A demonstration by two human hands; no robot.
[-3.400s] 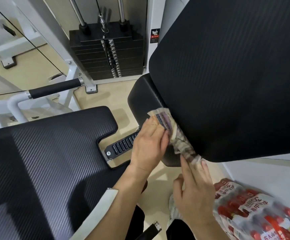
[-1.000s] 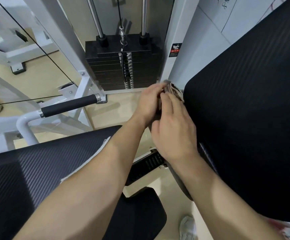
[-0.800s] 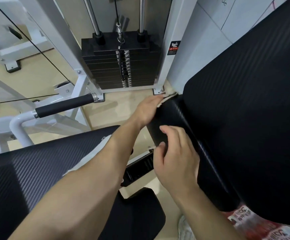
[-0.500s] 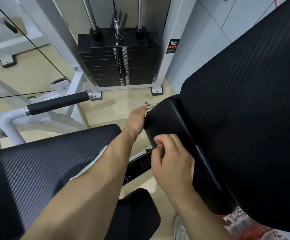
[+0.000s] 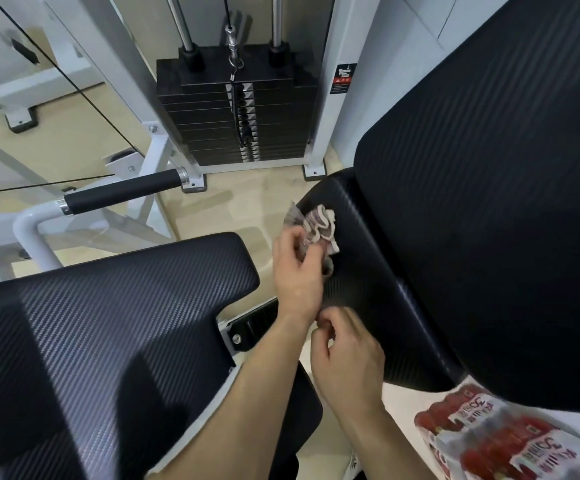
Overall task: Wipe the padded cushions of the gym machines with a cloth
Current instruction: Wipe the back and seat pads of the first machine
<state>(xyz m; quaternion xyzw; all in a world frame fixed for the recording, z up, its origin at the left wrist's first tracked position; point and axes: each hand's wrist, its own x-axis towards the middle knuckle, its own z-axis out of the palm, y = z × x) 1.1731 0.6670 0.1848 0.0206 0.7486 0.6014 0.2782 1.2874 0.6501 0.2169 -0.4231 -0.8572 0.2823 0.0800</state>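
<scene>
A crumpled pink-and-grey cloth [image 5: 318, 226] is bunched in my left hand [image 5: 297, 271], pressed on the near-left edge of a small black padded cushion [image 5: 361, 271]. Above and to the right looms a large black back pad [image 5: 489, 202]. A wide black seat pad [image 5: 108, 323] fills the lower left. My right hand [image 5: 347, 355] hovers just below the left, fingers curled, close to the small cushion's lower edge; nothing shows in it.
A black weight stack [image 5: 240, 116] in a white frame stands at the back. A white lever with a black foam grip [image 5: 122, 192] reaches in from the left. A shrink-wrapped pack of red-labelled bottles [image 5: 489, 434] lies at bottom right on the beige floor.
My left hand has drawn back from the cushion's far edge toward me, and the cloth now shows bunched in it. My right hand has slid down and toward me.
</scene>
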